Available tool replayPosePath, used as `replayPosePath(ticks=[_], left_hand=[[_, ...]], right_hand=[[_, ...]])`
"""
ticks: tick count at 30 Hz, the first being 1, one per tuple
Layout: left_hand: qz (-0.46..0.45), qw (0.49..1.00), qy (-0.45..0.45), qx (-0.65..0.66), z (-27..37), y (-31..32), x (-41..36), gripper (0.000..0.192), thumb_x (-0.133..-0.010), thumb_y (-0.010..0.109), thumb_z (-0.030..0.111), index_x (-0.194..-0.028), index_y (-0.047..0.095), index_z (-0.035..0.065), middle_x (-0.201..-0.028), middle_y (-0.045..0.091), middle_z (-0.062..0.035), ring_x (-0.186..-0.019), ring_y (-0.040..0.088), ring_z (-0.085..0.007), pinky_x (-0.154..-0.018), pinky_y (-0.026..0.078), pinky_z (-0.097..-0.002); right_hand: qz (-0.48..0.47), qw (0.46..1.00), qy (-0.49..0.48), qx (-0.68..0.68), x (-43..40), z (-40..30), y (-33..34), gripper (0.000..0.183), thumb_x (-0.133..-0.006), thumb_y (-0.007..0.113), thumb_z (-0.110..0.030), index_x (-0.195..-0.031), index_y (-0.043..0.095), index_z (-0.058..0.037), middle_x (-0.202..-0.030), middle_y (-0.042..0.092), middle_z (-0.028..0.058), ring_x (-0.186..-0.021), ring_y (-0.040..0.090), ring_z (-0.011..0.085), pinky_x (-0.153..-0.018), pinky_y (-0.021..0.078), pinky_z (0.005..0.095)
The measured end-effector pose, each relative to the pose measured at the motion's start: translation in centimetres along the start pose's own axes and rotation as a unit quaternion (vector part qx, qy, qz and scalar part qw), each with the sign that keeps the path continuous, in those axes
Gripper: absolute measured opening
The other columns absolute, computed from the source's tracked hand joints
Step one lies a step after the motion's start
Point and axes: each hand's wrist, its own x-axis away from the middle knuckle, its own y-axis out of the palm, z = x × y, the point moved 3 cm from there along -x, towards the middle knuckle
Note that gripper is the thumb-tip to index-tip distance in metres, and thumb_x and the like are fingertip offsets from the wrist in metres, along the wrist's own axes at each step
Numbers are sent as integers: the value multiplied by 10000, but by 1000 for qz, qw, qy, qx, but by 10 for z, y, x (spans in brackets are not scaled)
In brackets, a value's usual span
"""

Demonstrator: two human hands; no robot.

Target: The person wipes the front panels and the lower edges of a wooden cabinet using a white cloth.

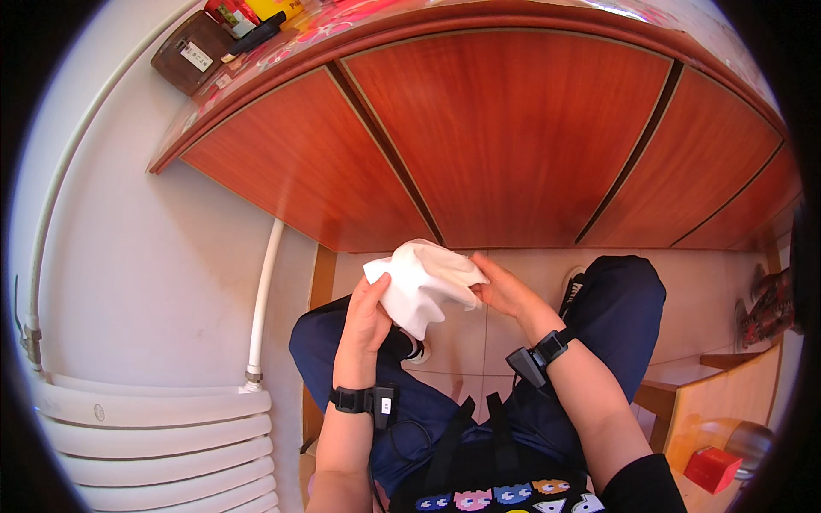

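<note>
A crumpled white cloth is stretched loosely between my two hands, above the tiled floor and between my knees. My left hand grips its left edge, the thumb lying on top of the fabric. At the cloth's right edge, my right hand pinches it between thumb and fingers. Folds hang down in the middle, and the fingertips of both hands are partly hidden by the cloth. Each wrist wears a black strap with a small dark device.
Reddish wooden cabinet doors stand in front, under a patterned top holding a brown container. A white radiator and pipes are at left. At lower right, a wooden stool or small table bears a red box.
</note>
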Motion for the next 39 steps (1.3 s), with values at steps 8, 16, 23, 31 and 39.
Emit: replayPosePath(ticks=[8,16,23,31,39], left_hand=[[27,999,11,-18,5,-11,2,300,-902,509,155,-1156,488,-4,-1121,573,-98,-1019,559,-190,-904,432,-327],[52,998,19,9,6,-14,3,261,-908,498,138,-1121,499,-12,-1093,586,-118,-1005,571,-196,-890,443,-323],[50,997,36,-49,4,-22,2,212,-910,507,123,-1084,528,4,-1030,615,-93,-928,596,-158,-839,464,-287],[90,991,33,-90,-4,-42,-3,235,-901,516,107,-1100,550,-14,-1023,624,-94,-914,597,-141,-816,453,-258],[188,948,2,-256,-24,-66,-6,439,-865,522,52,-1287,407,20,-800,605,-32,-705,503,-83,-649,386,-202]], right_hand=[[54,986,24,157,-3,8,-9,392,-823,618,-219,-1158,558,-25,-1065,616,78,-1022,544,163,-898,410,283],[118,989,-84,2,1,-11,-16,409,-848,614,-195,-1191,487,-11,-1157,564,80,-1051,547,170,-911,430,302],[218,966,-142,6,6,-21,-11,489,-851,591,-122,-1306,413,-116,-1085,574,57,-966,559,140,-825,439,264],[172,969,-167,61,7,-23,-16,366,-880,533,-84,-1243,498,-116,-895,590,5,-814,544,86,-758,432,232],[128,950,-236,161,31,-54,41,225,-897,497,-76,-1098,597,-71,-862,569,-15,-800,527,63,-737,422,212]])
